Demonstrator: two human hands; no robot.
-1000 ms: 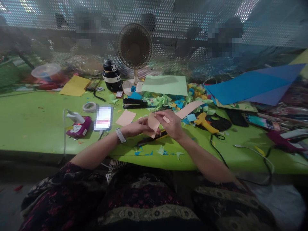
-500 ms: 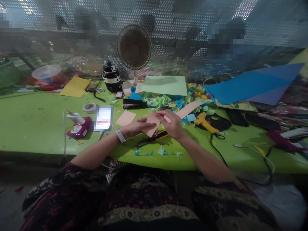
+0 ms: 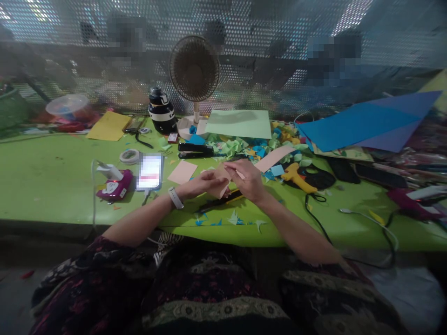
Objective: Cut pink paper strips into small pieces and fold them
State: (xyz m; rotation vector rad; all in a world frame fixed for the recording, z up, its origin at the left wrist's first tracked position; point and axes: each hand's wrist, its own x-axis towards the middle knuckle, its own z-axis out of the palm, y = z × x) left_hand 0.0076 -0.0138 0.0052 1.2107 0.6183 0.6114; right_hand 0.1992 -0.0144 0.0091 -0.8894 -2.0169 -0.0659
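A piece of pale pink paper (image 3: pixel 220 187) is held up over the table between my two hands. My left hand (image 3: pixel 200 184), with a white watch band at the wrist, grips its lower left part, thumb across the front. At the upper edge, my right hand (image 3: pixel 247 179) pinches the paper between thumb and fingers. Another pink paper square (image 3: pixel 182 172) lies flat just left of my hands. A pink paper strip (image 3: pixel 274 158) rests beyond my right hand. Under the hands lies a dark, long tool with a yellow part (image 3: pixel 216 204), partly hidden.
Behind my hands are a black stapler (image 3: pixel 195 150), green paper scraps (image 3: pixel 234 147) and a fan (image 3: pixel 194 70). A phone (image 3: pixel 149 172) and purple power adapter (image 3: pixel 114 186) sit left. Right are a yellow glue gun (image 3: pixel 298 177), cables and blue sheets (image 3: pixel 363 123).
The pink paper has turned a little between my hands, its upper right edge drawn in toward my right fingers. My right hand has shifted slightly left.
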